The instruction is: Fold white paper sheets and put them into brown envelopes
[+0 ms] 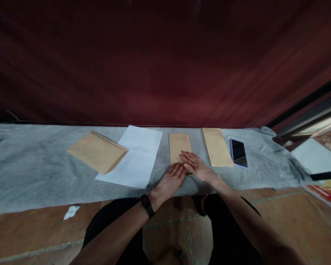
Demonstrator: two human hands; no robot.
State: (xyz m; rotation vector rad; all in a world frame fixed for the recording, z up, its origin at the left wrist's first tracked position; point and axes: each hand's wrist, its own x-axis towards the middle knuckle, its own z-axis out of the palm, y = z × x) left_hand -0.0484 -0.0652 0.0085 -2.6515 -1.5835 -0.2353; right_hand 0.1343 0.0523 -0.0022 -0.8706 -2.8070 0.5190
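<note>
A brown paper envelope (179, 143) lies on the grey cloth in front of me, its near end covered by my hands. My left hand (173, 177) rests on the lower left part of it, fingers stretched out flat. From the right, my right hand (195, 165) lies flat across the envelope's lower right, its fingers extended and touching the left hand. Neither hand is closed around anything. To the right lies another brown envelope (217, 147). On the left, a small stack of brown envelopes (96, 151) partly covers white paper sheets (142, 154).
A grey cloth (44, 165) covers the long narrow surface. A smartphone (239, 154) lies right of the envelopes. A dark red panel (154, 73) rises behind. Tiled floor (278, 217) shows below, with a crumpled white scrap (71, 212) on it. A white sheet (317, 156) is at far right.
</note>
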